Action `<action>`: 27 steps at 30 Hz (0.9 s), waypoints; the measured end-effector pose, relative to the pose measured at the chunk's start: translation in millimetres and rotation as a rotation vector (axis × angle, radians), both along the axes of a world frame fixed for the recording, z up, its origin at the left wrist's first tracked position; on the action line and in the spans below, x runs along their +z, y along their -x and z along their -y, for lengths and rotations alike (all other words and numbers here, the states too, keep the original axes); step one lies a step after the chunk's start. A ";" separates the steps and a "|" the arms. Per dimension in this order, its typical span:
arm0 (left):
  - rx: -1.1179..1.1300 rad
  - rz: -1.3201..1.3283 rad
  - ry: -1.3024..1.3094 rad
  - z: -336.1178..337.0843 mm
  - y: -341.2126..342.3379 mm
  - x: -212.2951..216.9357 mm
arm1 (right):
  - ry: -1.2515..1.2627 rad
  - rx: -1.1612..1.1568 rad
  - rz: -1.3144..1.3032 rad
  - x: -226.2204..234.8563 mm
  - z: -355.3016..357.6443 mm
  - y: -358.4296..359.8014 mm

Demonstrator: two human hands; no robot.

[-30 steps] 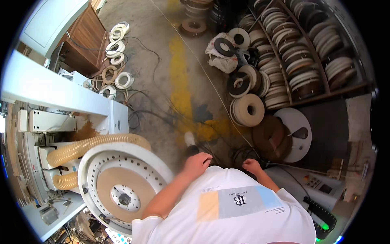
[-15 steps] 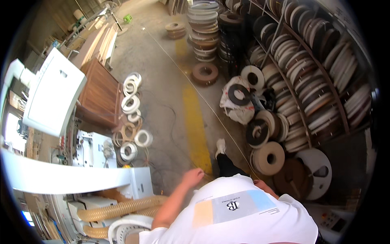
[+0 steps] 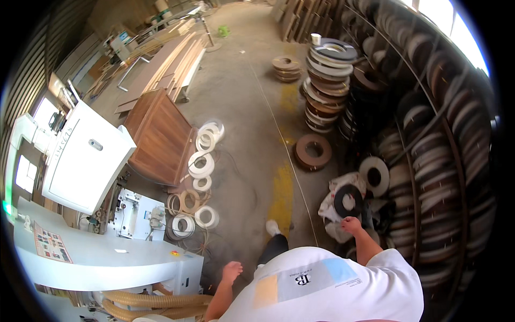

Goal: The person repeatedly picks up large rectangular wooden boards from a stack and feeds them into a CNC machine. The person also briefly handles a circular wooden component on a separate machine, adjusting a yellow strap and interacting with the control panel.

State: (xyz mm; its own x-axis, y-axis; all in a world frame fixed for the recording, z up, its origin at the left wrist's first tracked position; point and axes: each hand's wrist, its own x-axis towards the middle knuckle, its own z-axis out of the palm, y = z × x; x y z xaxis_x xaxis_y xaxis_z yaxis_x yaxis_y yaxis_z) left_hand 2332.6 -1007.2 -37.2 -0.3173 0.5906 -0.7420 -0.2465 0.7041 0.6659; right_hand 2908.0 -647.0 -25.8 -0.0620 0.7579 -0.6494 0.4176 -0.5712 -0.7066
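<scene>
My right hand (image 3: 351, 225) is stretched out to the right with its fingers curled, just below a black roll of edge banding (image 3: 348, 200) that lies on a crumpled white cloth (image 3: 328, 210). I see nothing in that hand. My left hand (image 3: 232, 271) hangs by my side with its fingers apart, holding nothing, above the concrete floor and close to the white machine (image 3: 107, 263). My white T-shirt fills the lower middle, and one foot in a white shoe (image 3: 273, 227) is set forward.
Racks of banding rolls (image 3: 429, 161) curve along the right. A tall stack of rolls (image 3: 327, 80) and a brown roll (image 3: 312, 152) stand on the floor. Several pale rolls (image 3: 199, 177) lie by a brown wooden panel (image 3: 161, 137). Yellow hoses (image 3: 145, 300) run under the machine.
The view has swung up and away from the round machine table toward the far floor. My right hand has reached out to the black roll; my left arm has dropped to my side.
</scene>
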 end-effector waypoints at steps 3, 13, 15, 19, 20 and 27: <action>-0.042 0.053 -0.121 -58.5 13.9 -4.6 | -0.140 0.040 -0.115 -16.1 -106.7 59.3; -0.987 -0.517 -0.091 -357.9 143.4 -83.7 | 0.531 0.193 -0.453 -101.9 -293.8 109.2; -0.726 -0.609 -0.181 -474.8 163.5 -52.2 | 0.649 -0.373 -0.940 -127.5 -319.7 75.2; -0.389 -0.480 -0.187 -642.7 235.6 20.6 | 0.258 0.184 -0.106 -82.4 -403.2 180.4; -0.349 -0.452 -0.177 -681.6 245.3 27.6 | 0.205 0.278 0.002 -78.5 -428.5 195.4; -0.241 -0.383 -0.216 -821.7 283.3 11.6 | -0.284 0.797 0.190 -115.1 -653.1 308.5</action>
State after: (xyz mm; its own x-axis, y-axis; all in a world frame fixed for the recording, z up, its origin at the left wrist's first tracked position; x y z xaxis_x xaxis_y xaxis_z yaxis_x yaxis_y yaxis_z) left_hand 2049.3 -185.5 -25.7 -0.3783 0.8082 -0.4513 0.1971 0.5467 0.8138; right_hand 2599.5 6.1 -140.9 -0.5532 0.6697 -0.4954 0.7437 0.1292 -0.6559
